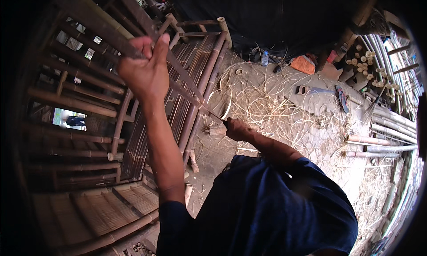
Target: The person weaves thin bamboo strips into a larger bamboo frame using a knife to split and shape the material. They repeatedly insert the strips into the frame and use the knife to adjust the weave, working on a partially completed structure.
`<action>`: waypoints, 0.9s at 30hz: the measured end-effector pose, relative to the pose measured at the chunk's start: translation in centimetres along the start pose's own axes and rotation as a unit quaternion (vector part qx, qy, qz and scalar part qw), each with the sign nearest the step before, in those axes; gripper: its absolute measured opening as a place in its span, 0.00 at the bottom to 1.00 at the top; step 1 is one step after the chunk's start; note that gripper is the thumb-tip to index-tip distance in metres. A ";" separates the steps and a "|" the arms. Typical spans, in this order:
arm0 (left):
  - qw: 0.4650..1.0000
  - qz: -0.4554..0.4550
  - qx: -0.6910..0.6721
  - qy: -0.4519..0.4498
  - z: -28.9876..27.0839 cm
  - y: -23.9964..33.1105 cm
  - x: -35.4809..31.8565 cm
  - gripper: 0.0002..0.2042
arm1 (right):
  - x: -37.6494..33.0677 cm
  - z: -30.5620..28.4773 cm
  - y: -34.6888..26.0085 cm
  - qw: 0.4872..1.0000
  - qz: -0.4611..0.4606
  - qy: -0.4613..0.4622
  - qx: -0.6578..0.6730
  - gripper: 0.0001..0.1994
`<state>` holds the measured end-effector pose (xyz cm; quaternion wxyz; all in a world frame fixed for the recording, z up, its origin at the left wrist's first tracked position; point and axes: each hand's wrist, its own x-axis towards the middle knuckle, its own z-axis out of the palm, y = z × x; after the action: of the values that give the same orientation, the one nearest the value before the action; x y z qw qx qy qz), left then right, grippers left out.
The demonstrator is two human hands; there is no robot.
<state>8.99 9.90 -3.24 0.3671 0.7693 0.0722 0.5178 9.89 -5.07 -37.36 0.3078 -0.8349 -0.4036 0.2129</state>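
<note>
**Dark strips cut a long diagonal above slatted bamboo surface**

The strips run slantwise from upper left to lower right, spread apart near the left hand and drawing together just short of the right hand. The left hand, higher and farther from the body, is mostly closed on the dark material, thumb extended; whether it grips both lengths cannot be told. Beyond it, the strips carry on, blurred, toward the upper left corner.

The right hand, lower and nearer the body, is curled tight around a dark end, which may be a handle; the fist hides most of it. It is the hand nearer the meeting point, which lies to its upper left, by the edge of the slatted surface. Pale shavings litter the floor to the right, a handsaw lying beyond them.
</note>
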 end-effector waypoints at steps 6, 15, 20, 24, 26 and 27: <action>1.000 0.019 -0.004 0.009 1.8 -0.5 1.7 0.14 | 0.3 -2.6 -1.1 0.995 0.026 0.002 -0.093 0.13; 0.994 0.096 0.045 0.038 0.7 7.9 8.1 0.20 | 1.3 0.7 4.3 0.998 0.027 -0.038 -0.032 0.13; 0.978 0.201 -0.008 0.062 2.7 8.0 8.7 0.08 | 1.3 -0.9 4.6 0.988 0.093 -0.001 -0.122 0.11; 0.982 0.175 -0.023 0.061 4.1 7.5 8.9 0.09 | 0.7 -2.4 6.6 0.987 0.098 -0.011 -0.124 0.12; 0.992 0.096 -0.070 -0.038 1.1 10.0 7.9 0.09 | 0.3 -3.2 5.0 0.994 0.076 -0.054 -0.057 0.12; 0.992 0.081 -0.077 -0.064 0.5 11.4 7.8 0.09 | 0.5 -2.7 6.1 0.997 0.060 -0.050 -0.026 0.14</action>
<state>9.85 5.26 9.76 0.3862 0.7734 -0.0539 0.4998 15.14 -8.54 -39.68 0.2521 -0.8535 -0.3730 0.2624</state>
